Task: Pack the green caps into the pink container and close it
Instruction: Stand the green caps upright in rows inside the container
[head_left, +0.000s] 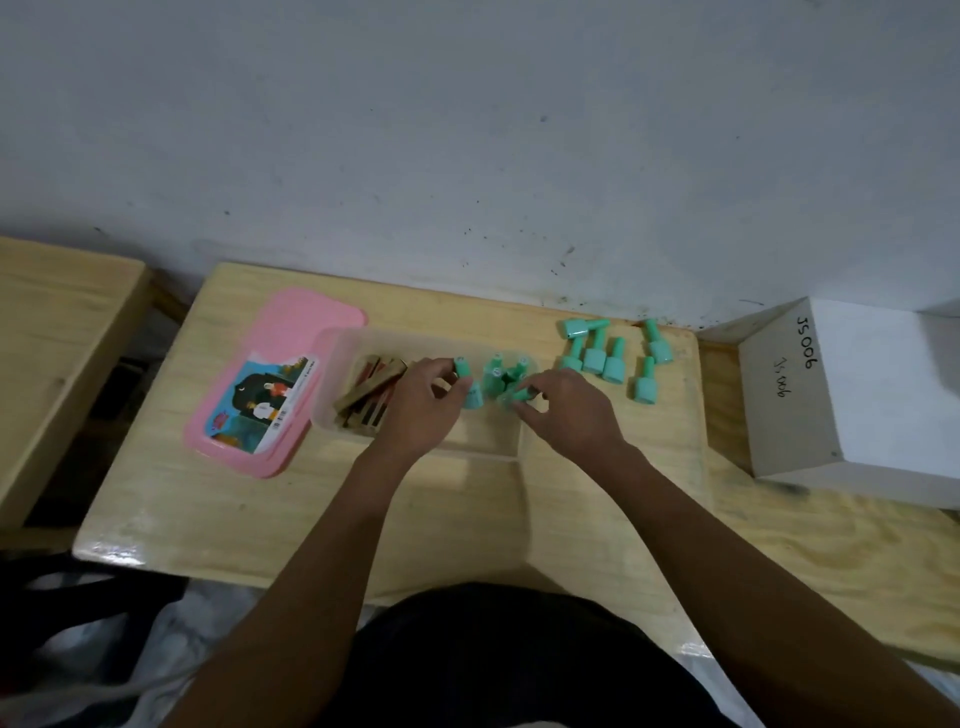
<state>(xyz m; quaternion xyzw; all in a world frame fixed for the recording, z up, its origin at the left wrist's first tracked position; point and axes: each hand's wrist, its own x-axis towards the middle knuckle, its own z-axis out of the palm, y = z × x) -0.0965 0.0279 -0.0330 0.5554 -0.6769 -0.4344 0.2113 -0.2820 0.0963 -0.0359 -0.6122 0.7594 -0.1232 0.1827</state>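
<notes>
Wooden table (208, 509) — left hand (421, 410), right hand (569, 415), each pinching a green cap (471, 396) in the container (330, 364)

Single head-worn view, wide-angle, looking forward and down — close over the table (291, 499), wall behind

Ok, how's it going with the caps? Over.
Left hand grips a green cap in the container. Right hand pinches another cap. More caps loose on table, lid off.
</notes>
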